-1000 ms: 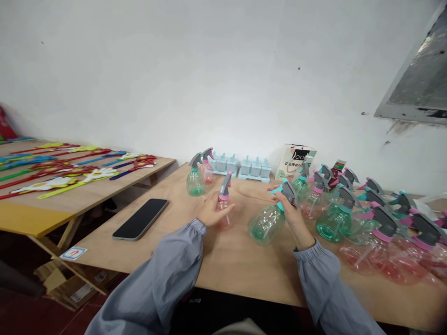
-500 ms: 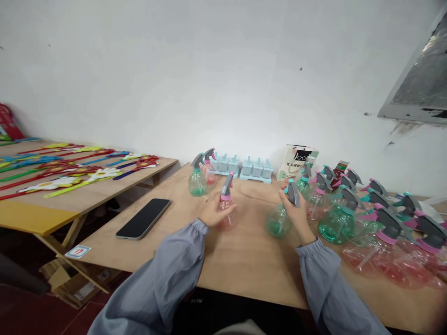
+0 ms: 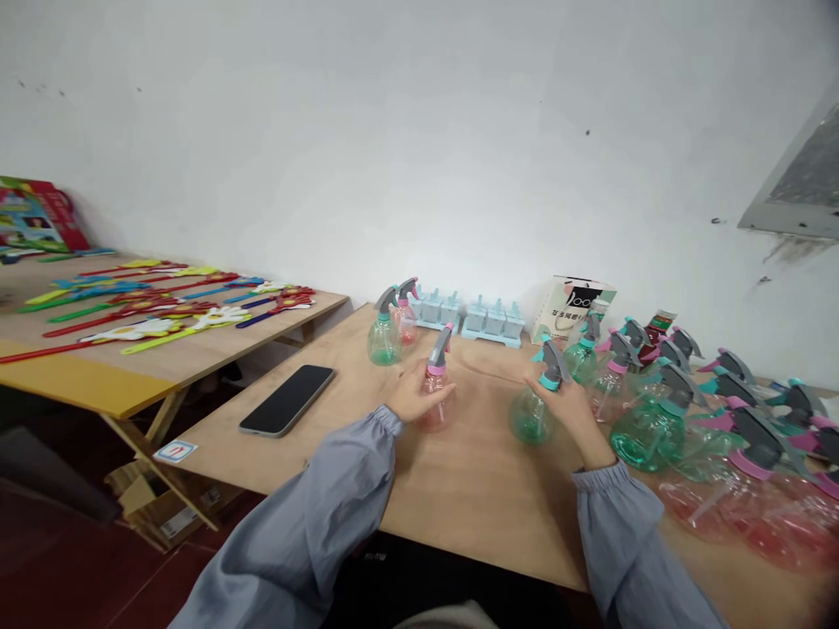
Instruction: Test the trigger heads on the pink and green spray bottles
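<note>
My left hand [image 3: 415,398] is wrapped around the neck of a pink spray bottle [image 3: 437,414], its thumb stretched across the front. That bottle stands upright on the wooden table [image 3: 472,498], with a grey trigger head and pink collar. To the right, my right hand [image 3: 569,400] grips a green spray bottle [image 3: 530,419] just below its teal collar. This bottle leans slightly, and its base is at the tabletop. Behind my left hand stand another green spray bottle [image 3: 384,341] and a pink spray bottle [image 3: 407,325], side by side.
Several green and pink spray bottles [image 3: 648,432] crowd the right side. Pale blue popsicle molds [image 3: 493,323] and a printed paper bag [image 3: 569,310] stand by the wall. A phone [image 3: 288,400] lies at left. Colourful hand-shaped clappers [image 3: 157,323] cover the neighbouring table.
The view has swung slightly left. The green bottle in my right hand has become more upright, and my fingers have shifted from its trigger head toward the neck. My left hand keeps its hold.
</note>
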`<state>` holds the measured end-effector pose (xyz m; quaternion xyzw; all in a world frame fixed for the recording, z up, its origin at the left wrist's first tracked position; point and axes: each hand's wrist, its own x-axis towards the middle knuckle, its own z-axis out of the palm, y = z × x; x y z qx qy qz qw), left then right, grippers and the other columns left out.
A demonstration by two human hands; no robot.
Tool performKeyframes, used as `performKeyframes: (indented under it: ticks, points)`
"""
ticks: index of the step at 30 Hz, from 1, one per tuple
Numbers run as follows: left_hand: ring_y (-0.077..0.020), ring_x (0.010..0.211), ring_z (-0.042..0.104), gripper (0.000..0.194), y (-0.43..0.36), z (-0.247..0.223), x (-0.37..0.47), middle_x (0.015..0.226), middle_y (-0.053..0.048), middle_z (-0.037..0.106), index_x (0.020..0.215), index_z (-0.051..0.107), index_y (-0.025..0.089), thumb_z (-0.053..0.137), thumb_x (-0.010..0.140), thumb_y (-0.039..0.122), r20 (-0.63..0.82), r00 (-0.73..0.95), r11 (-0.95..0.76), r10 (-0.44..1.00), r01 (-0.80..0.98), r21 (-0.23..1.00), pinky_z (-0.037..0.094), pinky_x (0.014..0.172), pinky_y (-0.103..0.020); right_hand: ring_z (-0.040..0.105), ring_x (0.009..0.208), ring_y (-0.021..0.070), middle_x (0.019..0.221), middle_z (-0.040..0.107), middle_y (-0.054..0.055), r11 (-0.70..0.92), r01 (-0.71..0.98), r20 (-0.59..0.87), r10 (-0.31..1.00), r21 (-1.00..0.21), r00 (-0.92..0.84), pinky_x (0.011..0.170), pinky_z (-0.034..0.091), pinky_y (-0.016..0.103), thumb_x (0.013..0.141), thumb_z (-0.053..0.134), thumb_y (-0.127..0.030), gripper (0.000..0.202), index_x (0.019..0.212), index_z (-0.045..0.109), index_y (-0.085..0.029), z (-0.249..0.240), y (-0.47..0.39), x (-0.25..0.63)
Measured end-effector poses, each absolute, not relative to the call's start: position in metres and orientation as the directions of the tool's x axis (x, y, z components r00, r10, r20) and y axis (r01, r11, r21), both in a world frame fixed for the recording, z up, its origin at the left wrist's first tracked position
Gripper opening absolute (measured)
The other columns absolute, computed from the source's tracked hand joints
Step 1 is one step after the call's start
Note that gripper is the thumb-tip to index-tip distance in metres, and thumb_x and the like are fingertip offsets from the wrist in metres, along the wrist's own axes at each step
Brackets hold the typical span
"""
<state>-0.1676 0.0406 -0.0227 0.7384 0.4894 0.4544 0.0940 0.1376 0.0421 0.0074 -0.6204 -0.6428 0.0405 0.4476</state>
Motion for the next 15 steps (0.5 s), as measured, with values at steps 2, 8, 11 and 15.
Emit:
performKeyframes:
  ticks: [2, 8, 11, 15]
  points:
    - [-0.0249, 0.094, 0.068, 0.034, 0.04, -0.022, -0.168, 0.095, -0.005, 0.07, 0.1, 0.063, 0.021, 0.069, 0.082, 0.049, 0.588, 0.11, -0.515, 0.801, 0.627, 0.584, 0.052, 0.093, -0.04, 0.066, 0.075, 0.0296, 0.073, 0.068, 0.006, 0.191, 0.793, 0.5, 0.851, -0.579, 0.16, 0.064, 0.045, 0.035, 0.077, 0.063, -0.069, 0.05, 0.096, 0.067, -0.023, 0.01, 0.04, 0.139]
    - [-0.0259, 0.095, 0.068, 0.033, 0.039, -0.02, -0.168, 0.094, -0.006, 0.069, 0.098, 0.062, 0.021, 0.07, 0.082, 0.049, 0.586, 0.115, -0.522, 0.802, 0.613, 0.593, 0.052, 0.095, -0.042, 0.066, 0.11, 0.0361, 0.116, 0.071, 0.011, 0.259, 0.832, 0.457, 0.889, -0.49, -0.008, 0.084, 0.051, 0.041, 0.075, 0.066, -0.073, 0.068, 0.124, 0.062, -0.025, 0.014, 0.027, 0.148]
    - [-0.0257, 0.095, 0.068, 0.032, 0.039, -0.02, -0.168, 0.093, -0.006, 0.069, 0.098, 0.061, 0.02, 0.069, 0.083, 0.048, 0.587, 0.123, -0.53, 0.8, 0.602, 0.597, 0.052, 0.093, -0.041, 0.062, 0.117, 0.0398, 0.128, 0.066, 0.016, 0.205, 0.874, 0.408, 0.913, -0.44, -0.008, 0.09, 0.051, 0.045, 0.065, 0.075, -0.07, 0.082, 0.129, 0.058, -0.021, 0.005, 0.019, 0.155]
    - [-0.0256, 0.095, 0.067, 0.032, 0.04, -0.022, -0.167, 0.092, -0.005, 0.069, 0.096, 0.06, 0.021, 0.067, 0.083, 0.049, 0.602, 0.116, -0.536, 0.79, 0.608, 0.586, 0.053, 0.091, -0.04, 0.062, 0.118, 0.0413, 0.13, 0.064, 0.019, 0.124, 0.89, 0.403, 0.912, -0.438, 0.072, 0.09, 0.051, 0.046, 0.063, 0.078, -0.068, 0.085, 0.13, 0.057, -0.019, -0.01, 0.024, 0.161]
